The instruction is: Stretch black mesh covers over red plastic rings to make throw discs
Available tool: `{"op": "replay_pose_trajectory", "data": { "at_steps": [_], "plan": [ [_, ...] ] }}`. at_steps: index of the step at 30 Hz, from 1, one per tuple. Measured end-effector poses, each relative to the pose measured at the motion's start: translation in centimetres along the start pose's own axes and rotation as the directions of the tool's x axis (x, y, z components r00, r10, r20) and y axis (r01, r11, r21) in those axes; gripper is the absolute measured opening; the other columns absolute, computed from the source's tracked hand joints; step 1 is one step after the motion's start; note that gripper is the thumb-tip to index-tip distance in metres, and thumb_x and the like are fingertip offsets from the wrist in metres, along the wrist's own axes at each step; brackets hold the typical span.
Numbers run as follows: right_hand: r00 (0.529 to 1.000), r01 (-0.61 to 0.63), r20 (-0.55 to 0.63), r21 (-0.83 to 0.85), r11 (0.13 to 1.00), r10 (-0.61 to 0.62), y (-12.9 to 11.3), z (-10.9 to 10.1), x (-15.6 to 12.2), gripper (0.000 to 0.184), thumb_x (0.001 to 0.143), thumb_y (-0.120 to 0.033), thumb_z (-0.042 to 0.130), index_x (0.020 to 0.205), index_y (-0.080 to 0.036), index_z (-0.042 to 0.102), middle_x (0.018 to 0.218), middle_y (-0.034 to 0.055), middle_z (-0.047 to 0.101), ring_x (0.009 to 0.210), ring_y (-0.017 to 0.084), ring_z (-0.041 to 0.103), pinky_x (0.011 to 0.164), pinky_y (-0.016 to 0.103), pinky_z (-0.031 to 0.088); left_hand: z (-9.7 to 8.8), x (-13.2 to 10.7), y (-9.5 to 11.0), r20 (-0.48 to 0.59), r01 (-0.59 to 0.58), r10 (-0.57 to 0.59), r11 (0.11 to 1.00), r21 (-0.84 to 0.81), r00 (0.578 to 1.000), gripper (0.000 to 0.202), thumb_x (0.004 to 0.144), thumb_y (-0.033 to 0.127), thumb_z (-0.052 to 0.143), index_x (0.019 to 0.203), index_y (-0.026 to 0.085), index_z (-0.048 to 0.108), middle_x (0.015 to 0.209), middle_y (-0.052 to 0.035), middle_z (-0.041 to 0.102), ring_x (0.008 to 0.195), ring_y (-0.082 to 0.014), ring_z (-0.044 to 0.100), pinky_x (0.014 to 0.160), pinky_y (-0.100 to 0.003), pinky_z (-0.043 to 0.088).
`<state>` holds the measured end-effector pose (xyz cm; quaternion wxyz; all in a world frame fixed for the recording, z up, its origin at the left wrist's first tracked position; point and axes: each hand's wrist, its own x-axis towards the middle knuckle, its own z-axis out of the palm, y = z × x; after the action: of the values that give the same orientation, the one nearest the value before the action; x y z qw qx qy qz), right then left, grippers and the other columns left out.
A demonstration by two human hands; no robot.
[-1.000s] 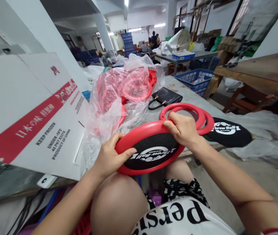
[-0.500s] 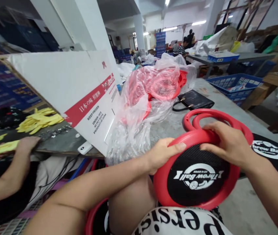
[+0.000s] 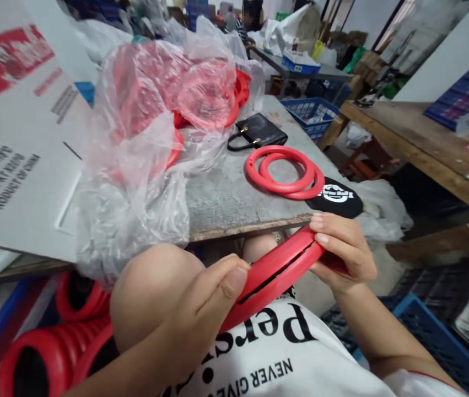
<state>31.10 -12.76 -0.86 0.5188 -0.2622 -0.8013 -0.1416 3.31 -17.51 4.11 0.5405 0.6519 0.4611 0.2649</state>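
A red-rimmed throw ball disc (image 3: 278,263) is held between my hands above my lap, turned edge-on. A dark gap runs along its rim between two red halves. My left hand (image 3: 213,292) grips the near-left end, thumb on top. At the far-right end, my right hand (image 3: 344,251) has its fingers curled over the rim. The disc's printed face is hidden from this angle. Beyond it on the table lie two overlapping red rings (image 3: 251,175), with a black printed fabric piece (image 3: 344,204) beside them at the edge.
On the grey table (image 3: 226,207) are a clear plastic bag (image 3: 135,204) of red rings and a black handbag (image 3: 265,131). A white cardboard sheet (image 3: 15,129) stands at left. Several red-rimmed discs (image 3: 63,350) sit below the table. A blue crate (image 3: 436,336) is at lower right.
The disc has turned from its printed face showing to edge-on, and both hands have shifted to its opposite ends. My view has swung right and down.
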Motion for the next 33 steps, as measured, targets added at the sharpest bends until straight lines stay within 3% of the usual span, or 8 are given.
{"op": "replay_pose_trajectory", "data": {
  "at_steps": [5, 11, 15, 17, 21, 26, 29, 33],
  "plan": [
    [1.000, -0.004, -0.031, -0.002, 1.000, 0.004, 0.7, -0.9, -0.9, 0.048, 0.088, -0.042, 0.069, 0.134, -0.031, 0.058, 0.118, 0.0088, 0.071, 0.107, 0.032, 0.070, 0.086, 0.056, 0.062, -0.1, 0.9, 0.3, 0.000, -0.024, 0.024, 1.000, 0.018, 1.000, 0.053, 0.101, 0.062, 0.030, 0.081, 0.024, 0.062, 0.077, -0.0018, 0.068, 0.071, -0.0195, 0.062, 0.065, -0.032, 0.057],
    [0.997, -0.065, -0.051, -0.081, 0.995, 0.061, 0.4, -1.6, -2.2, 0.051, 0.083, -0.049, 0.073, 0.128, -0.039, 0.054, 0.126, 0.0063, 0.064, 0.109, 0.033, 0.067, 0.092, 0.062, 0.059, 0.6, 0.0, -0.9, 0.066, -0.102, 0.098, 0.993, 0.061, 0.993, 0.048, 0.101, 0.059, 0.031, 0.091, 0.026, 0.065, 0.082, -0.0036, 0.071, 0.073, -0.0207, 0.065, 0.060, -0.031, 0.055],
    [0.997, -0.019, -0.078, -0.046, 0.999, 0.015, -0.2, -2.2, -2.3, 0.049, 0.080, -0.050, 0.074, 0.124, -0.039, 0.054, 0.132, 0.0074, 0.057, 0.117, 0.037, 0.062, 0.095, 0.065, 0.055, 0.7, -0.7, -2.2, 0.009, -0.163, 0.163, 0.982, 0.099, 0.987, 0.037, 0.098, 0.053, 0.042, 0.114, 0.032, 0.068, 0.102, -0.0042, 0.076, 0.086, -0.0240, 0.070, 0.064, -0.032, 0.059],
    [0.996, -0.043, -0.087, -0.108, 0.993, 0.034, -0.5, -2.4, -2.3, 0.045, 0.082, -0.053, 0.071, 0.122, -0.039, 0.055, 0.128, 0.0074, 0.057, 0.116, 0.036, 0.062, 0.094, 0.065, 0.055, 0.5, -0.5, -2.2, -0.005, -0.197, 0.199, 0.973, 0.117, 0.980, 0.037, 0.097, 0.052, 0.044, 0.120, 0.034, 0.068, 0.107, -0.0036, 0.077, 0.089, -0.0249, 0.072, 0.065, -0.032, 0.060],
    [0.988, -0.151, -0.004, -0.253, 0.956, 0.155, -1.1, -2.7, -2.9, 0.042, 0.079, -0.066, 0.068, 0.112, -0.040, 0.059, 0.115, 0.0067, 0.060, 0.112, 0.036, 0.061, 0.093, 0.066, 0.054, 0.0, 0.8, -0.9, 0.043, -0.294, 0.290, 0.941, 0.167, 0.956, 0.041, 0.093, 0.056, 0.052, 0.122, 0.033, 0.070, 0.111, -0.0049, 0.078, 0.091, -0.0270, 0.073, 0.072, -0.035, 0.062],
    [0.967, -0.207, 0.079, -0.298, 0.932, 0.241, -1.8, -2.7, -3.5, 0.042, 0.076, -0.068, 0.071, 0.105, -0.040, 0.065, 0.108, 0.0075, 0.063, 0.111, 0.037, 0.061, 0.095, 0.067, 0.053, -0.2, 1.5, 0.0, 0.037, -0.310, 0.311, 0.919, 0.242, 0.950, 0.040, 0.096, 0.049, 0.048, 0.125, 0.034, 0.072, 0.110, -0.0048, 0.078, 0.098, -0.0284, 0.072, 0.081, -0.038, 0.062],
    [0.965, -0.200, 0.087, -0.369, 0.908, 0.248, -2.4, -2.7, -3.0, 0.044, 0.079, -0.071, 0.067, 0.108, -0.038, 0.066, 0.107, 0.0082, 0.064, 0.111, 0.037, 0.062, 0.098, 0.066, 0.053, -0.2, 1.5, 0.0, 0.035, -0.317, 0.319, 0.914, 0.254, 0.947, 0.040, 0.097, 0.048, 0.046, 0.124, 0.036, 0.073, 0.107, -0.0029, 0.078, 0.099, -0.0277, 0.071, 0.082, -0.036, 0.062],
    [0.981, -0.118, 0.102, -0.379, 0.918, 0.168, -3.0, -2.5, -2.2, 0.040, 0.085, -0.068, 0.063, 0.110, -0.038, 0.067, 0.108, 0.0080, 0.066, 0.111, 0.035, 0.063, 0.100, 0.064, 0.055, -0.4, 1.7, -0.1, 0.041, -0.328, 0.330, 0.902, 0.281, 0.943, 0.040, 0.097, 0.048, 0.046, 0.122, 0.035, 0.075, 0.106, -0.0016, 0.079, 0.105, -0.0282, 0.070, 0.088, -0.036, 0.061]
  ]
}}
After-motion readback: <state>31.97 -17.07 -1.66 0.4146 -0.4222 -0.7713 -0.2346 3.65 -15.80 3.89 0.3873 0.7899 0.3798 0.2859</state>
